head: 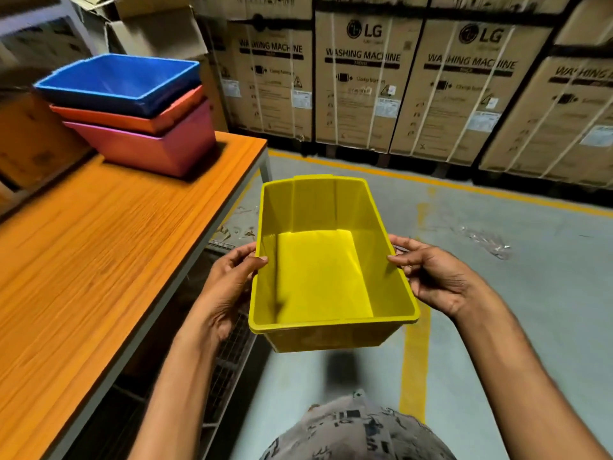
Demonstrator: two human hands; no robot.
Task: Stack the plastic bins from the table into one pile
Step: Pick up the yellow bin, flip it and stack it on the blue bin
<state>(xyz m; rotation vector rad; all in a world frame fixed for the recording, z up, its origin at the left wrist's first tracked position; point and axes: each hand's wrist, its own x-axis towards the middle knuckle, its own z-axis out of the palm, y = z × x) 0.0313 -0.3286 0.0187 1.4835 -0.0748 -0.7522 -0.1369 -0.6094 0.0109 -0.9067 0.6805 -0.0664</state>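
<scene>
Three bins already sit nested on the tabletop (pixel 99 244): a blue bin (pixel 122 81) on top, an orange bin (pixel 132 119) under it and a pink bin (pixel 156 151) at the base. A fourth, the yellow bin (pixel 331 277), is off the tabletop, to the right of that pile, nearer the person and lower than the pile's top rim. The step in hand looks like carrying it across to the pile.

The left grip (pixel 229 287) pinches the bin's left long rim, thumb on the inner edge and fingers outside. The right grip (pixel 434 280) pinches the right rim the same way. The bin hangs between them, open side up, roughly level, with nothing inside.

The next move, as I judge it, calls for raising the bin above the pile, turning it to match the blue bin's slant, then lowering it straight so the walls slide in without catching the rim.
</scene>
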